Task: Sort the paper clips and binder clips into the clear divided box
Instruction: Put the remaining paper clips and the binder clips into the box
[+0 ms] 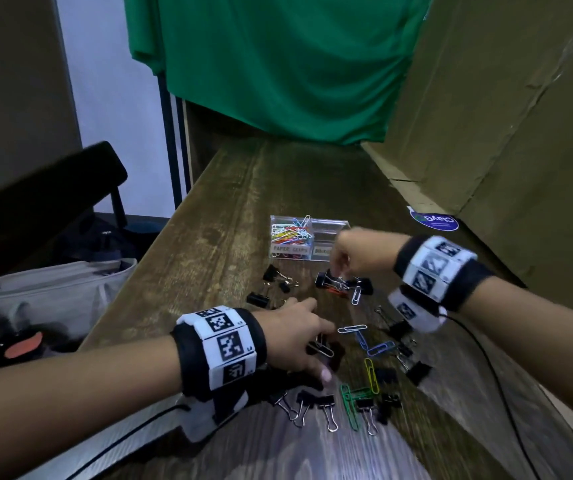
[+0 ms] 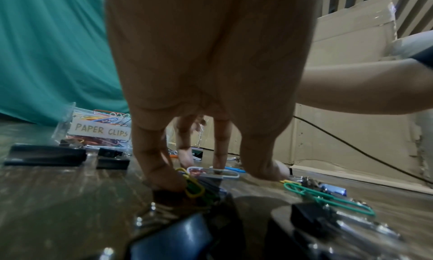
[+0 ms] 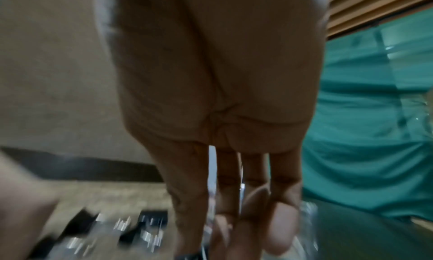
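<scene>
One clear divided box (image 1: 330,224), two compartments. In the left compartment, a heap of paper clips (image 1: 290,233), too tangled to count. Loose on the desk (image 1: 229,209): about nine more, among them two blue, one yellow, some green. Roughly fifteen black binder clips (image 1: 257,299), several partly covered.

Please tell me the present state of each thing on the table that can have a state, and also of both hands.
Clear divided plastic box: open; left compartment holds coloured paper clips, right one looks empty.
Black binder clips with silver handles: loose on the wooden table, unsorted.
Green paper clip: lying loose.
Yellow paper clip: lying loose.
Left hand: fingers down on the clips.
Right hand: fingertips down at a binder clip; grip unclear.
</scene>
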Demonstrator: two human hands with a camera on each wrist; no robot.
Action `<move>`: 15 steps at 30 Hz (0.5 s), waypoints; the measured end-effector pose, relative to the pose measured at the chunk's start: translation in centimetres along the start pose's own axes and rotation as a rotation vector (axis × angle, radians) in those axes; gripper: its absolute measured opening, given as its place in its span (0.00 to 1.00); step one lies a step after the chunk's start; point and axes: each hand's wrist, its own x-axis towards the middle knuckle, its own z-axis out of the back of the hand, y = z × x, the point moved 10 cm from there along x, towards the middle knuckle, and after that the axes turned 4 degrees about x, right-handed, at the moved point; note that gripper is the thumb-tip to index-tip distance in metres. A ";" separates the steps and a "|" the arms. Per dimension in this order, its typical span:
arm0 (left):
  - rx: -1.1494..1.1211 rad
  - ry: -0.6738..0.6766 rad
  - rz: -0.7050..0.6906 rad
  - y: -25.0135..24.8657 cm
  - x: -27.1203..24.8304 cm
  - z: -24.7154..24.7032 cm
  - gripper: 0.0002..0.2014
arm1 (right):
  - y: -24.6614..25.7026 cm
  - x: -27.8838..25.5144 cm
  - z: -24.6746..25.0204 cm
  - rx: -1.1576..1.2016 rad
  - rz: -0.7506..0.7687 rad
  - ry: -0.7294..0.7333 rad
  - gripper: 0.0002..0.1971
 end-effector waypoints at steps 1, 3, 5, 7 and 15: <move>-0.001 -0.013 -0.002 -0.2 0.0 0.0 0.32 | -0.5 -0.9 -1.4 -0.026 -0.010 0.049 0.16; -0.009 -0.034 -0.002 -0.4 0.2 0.1 0.30 | -1.2 -1.8 -3.3 -0.032 -0.021 0.068 0.21; -0.014 -0.043 -0.001 -0.5 0.4 0.2 0.27 | -1.9 -1.7 -4.3 0.013 -0.029 0.038 0.24; -0.016 -0.051 0.001 -0.5 0.5 0.3 0.24 | -2.6 -1.1 -4.9 0.053 -0.045 0.003 0.25; -0.005 -0.081 -0.015 -3.3 0.9 -0.4 0.32 | -2.9 -2.0 -4.5 0.097 -0.032 -0.034 0.20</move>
